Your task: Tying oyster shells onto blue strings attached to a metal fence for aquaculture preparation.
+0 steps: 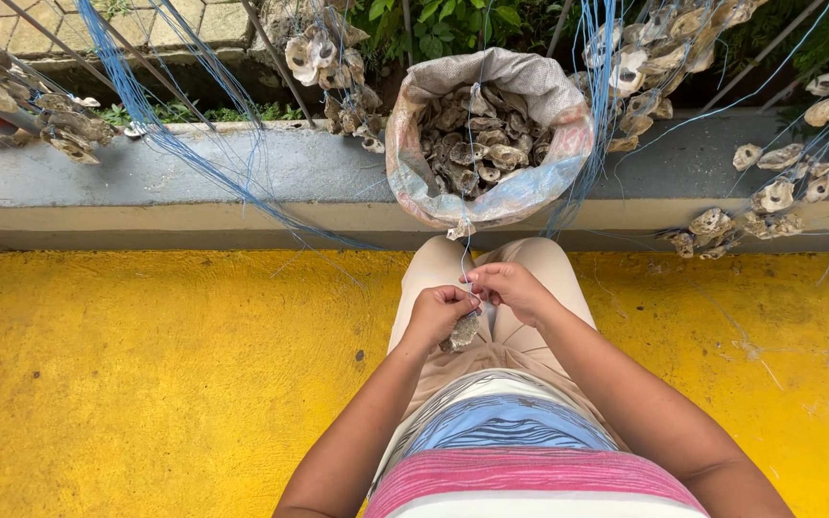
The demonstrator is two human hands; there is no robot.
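Hanging under left hand (438, 315), oyster shell (461, 334) sits over lap, left fingers closed on it; right hand (510, 288) at 1 o'clock of shell, touching left, pinching blue line (466, 259); line runs toward 12 o'clock to sack (414, 173) of shells; left hand nearer.

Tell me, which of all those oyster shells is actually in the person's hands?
The single oyster shell under the left hand, on the blue string the right hand pinches; the others fill the sack or hang.
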